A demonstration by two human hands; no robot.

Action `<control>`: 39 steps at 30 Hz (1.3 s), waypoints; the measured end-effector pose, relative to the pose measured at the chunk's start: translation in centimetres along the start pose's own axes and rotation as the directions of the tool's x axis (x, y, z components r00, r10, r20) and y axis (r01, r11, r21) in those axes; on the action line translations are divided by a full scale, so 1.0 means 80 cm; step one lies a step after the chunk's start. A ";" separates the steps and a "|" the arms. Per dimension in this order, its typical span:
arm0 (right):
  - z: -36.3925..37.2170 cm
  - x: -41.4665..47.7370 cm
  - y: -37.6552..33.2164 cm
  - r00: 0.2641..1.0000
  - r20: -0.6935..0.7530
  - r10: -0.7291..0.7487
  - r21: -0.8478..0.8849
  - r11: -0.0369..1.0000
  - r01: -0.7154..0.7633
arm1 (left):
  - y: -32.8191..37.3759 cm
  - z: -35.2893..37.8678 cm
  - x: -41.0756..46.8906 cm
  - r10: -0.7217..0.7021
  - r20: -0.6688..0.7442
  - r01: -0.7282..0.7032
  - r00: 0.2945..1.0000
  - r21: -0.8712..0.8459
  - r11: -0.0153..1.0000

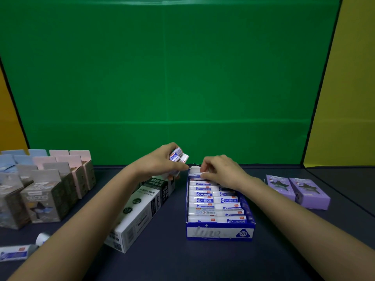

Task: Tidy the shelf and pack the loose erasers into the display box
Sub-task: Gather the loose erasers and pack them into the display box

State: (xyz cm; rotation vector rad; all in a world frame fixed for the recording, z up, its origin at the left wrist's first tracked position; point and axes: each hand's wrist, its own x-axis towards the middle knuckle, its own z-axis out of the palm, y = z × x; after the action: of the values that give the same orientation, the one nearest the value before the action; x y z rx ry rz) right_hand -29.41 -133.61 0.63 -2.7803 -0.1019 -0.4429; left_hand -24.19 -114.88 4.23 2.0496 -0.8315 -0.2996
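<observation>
While the dark table (203, 260) fills the whole bottom, the blue display box (220, 233) sits right under the right grip (222, 171), stuffed with rows of packed erasers (213, 199). A long white carton (136, 218) lies below the left grip (160, 162). That one's curled round a few loose erasers (178, 156), just left of the right grip, which pinches a single eraser (197, 175) at the box's far end

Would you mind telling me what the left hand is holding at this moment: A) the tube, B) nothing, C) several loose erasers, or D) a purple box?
C: the left hand grips a small stack of erasers beside the display box, while the right hand pinches a single eraser at its far end.
</observation>
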 end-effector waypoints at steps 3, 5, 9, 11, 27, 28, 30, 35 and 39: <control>-0.004 -0.001 -0.002 1.000 0.019 -0.020 -0.027 0.999 0.020 | 0.002 0.000 -0.001 0.007 0.001 -0.007 1.000 -0.004 1.000; -0.007 -0.001 -0.004 0.998 0.039 -0.042 -0.072 0.996 0.045 | 0.003 -0.001 -0.002 0.010 0.005 -0.010 1.000 -0.002 1.000; -0.008 -0.001 -0.006 0.998 0.003 -0.059 -0.136 0.989 0.058 | 0.004 -0.002 -0.005 0.005 0.001 -0.005 1.000 0.002 1.000; -0.008 -0.002 -0.004 0.999 -0.009 -0.047 -0.122 0.991 0.045 | 0.005 -0.003 -0.006 0.003 -0.005 -0.003 1.000 0.000 1.000; -0.005 -0.006 -0.010 0.999 0.012 -0.039 -0.209 0.977 0.041 | 0.006 -0.003 -0.009 0.004 -0.007 -0.004 1.000 -0.007 1.000; -0.006 -0.006 -0.011 0.999 0.021 -0.041 -0.222 0.974 0.045 | 0.007 -0.003 -0.010 0.003 -0.006 -0.003 1.000 -0.006 1.000; -0.006 -0.006 -0.011 0.998 0.038 -0.041 -0.225 0.973 0.048 | 0.007 -0.003 -0.010 0.002 -0.002 -0.002 1.000 -0.004 1.000; -0.007 -0.007 -0.008 0.998 0.031 -0.053 -0.142 0.988 0.057 | 0.005 -0.003 -0.012 -0.006 -0.005 0.006 1.000 -0.004 1.000; -0.007 -0.006 -0.009 0.999 0.007 -0.052 -0.074 0.996 0.053 | 0.005 -0.002 -0.014 0.009 0.008 -0.009 1.000 -0.004 1.000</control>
State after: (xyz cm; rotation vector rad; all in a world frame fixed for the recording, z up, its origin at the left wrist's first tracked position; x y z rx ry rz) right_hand -30.09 -133.09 1.24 -2.8577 -0.1629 -0.4619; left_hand -25.14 -114.24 4.56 2.0412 -0.8444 -0.3050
